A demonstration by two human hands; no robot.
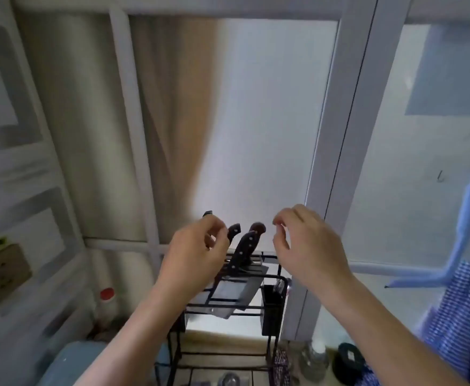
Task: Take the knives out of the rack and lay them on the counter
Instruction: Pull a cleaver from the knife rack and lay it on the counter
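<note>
A black wire rack (273, 280) stands in front of a frosted window. Several knives with dark riveted handles (243, 247) stick up out of it at a slant, and their wide blades (235, 292) show through the wires. My left hand (197, 252) hovers at the left handles with its fingers curled and apart, holding nothing. Just right of the handles, my right hand (309, 240) is raised with bent fingers and is also empty. The counter itself is barely in view.
A black cup-like holder (272, 307) hangs on the rack's right side. A red-capped white bottle (107, 299) stands at the left, a wall socket (1, 274) further left. Jars and a dark lid (349, 356) sit at bottom right; blue checked cloth (467, 307) hangs on the right.
</note>
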